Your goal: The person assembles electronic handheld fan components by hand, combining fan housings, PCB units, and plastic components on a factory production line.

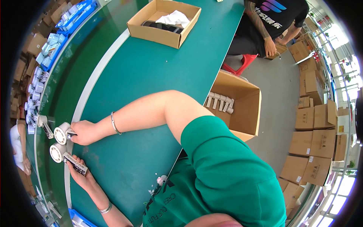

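My left hand (pixel 80 178) grips a white handheld fan (pixel 75 163), its fingers wrapped round the handle. The fan's round vented head (pixel 57 153) points away from me, and dark parts show along one side of the handle. Just beyond, my right hand (pixel 85 132) is closed on the handle of a second white fan (pixel 61 133); most of that handle is hidden by the fingers. The two fan heads are side by side, close together. A third white fan (pixel 46 128) with dark parts along its handle lies on the green conveyor belt (pixel 56 102) past my right hand.
A carton (pixel 155 37) with a white cloth and a black item stands on the green table (pixel 151 64). Beside the table edge, another carton (pixel 242 90) holds several white fan parts. A seated co-worker (pixel 272 22) is at upper right. Blue trays (pixel 77 17) of pale parts line the belt's far side.
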The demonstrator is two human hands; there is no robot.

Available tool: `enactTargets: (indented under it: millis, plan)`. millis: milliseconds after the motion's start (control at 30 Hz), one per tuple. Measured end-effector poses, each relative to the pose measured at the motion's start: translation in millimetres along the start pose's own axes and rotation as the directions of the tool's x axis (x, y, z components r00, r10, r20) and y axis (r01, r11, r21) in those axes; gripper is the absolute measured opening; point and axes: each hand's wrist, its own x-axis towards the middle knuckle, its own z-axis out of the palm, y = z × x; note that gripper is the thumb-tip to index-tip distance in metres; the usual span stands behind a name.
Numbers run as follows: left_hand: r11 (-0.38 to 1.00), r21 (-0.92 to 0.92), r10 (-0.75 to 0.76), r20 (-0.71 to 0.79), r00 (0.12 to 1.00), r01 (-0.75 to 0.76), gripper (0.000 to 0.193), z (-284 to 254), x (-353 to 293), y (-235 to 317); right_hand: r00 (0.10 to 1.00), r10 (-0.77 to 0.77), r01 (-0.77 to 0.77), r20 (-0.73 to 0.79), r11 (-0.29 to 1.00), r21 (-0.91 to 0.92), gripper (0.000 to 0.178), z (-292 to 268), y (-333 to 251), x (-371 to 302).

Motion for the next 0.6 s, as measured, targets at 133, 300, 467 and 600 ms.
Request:
enactTargets:
  millis: [133,300,467,600]
  plan:
    - [1.000,0.000,0.015,0.012,1.000,-0.015,0.040,-8.2,3.0,-4.6,0.985,0.144,-0.139,0.097,0.989,-0.056,0.038,-11.1,-11.3,-0.3]
    - [1.000,-0.013,0.016,0.042,0.999,-0.015,0.039,-11.3,7.2,-5.6,0.926,0.369,-0.367,0.073,0.929,-0.038,0.026,-56.5,-30.2,-33.1]
    - [0.999,-0.023,0.032,0.046,0.998,-0.031,0.036,-14.6,9.4,-4.6,0.985,0.173,-0.147,0.016,0.878,-0.455,0.027,-69.8,-23.0,-47.0]
    - [0.999,-0.041,0.036,0.043,0.998,-0.034,0.034,-18.3,10.7,-7.3,0.986,0.161,-0.116,0.050,0.864,-0.489,0.030,-65.2,-28.1,-49.1]
